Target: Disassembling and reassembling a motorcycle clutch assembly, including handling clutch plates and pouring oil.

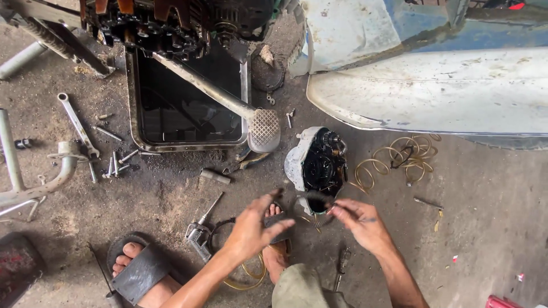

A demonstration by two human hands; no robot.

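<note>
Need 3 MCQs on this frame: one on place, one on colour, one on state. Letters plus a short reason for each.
1. Where does the grey metal engine cover with the black greasy inside lie?
A. in the drain pan
B. on the concrete floor, just beyond the hands
C. on the white body panel

2. What colour is the coiled hose right of that cover?
A. yellowish
B. red
C. blue

3. What state is the rectangular metal drain pan in?
A. upside down
B. dry and bare
C. filled with dark liquid

Answers:
1 B: it sits on the floor ahead of the left hand and right hand.
2 A: the loops look pale yellow.
3 C: a dark, reflective surface fills the pan.
</note>
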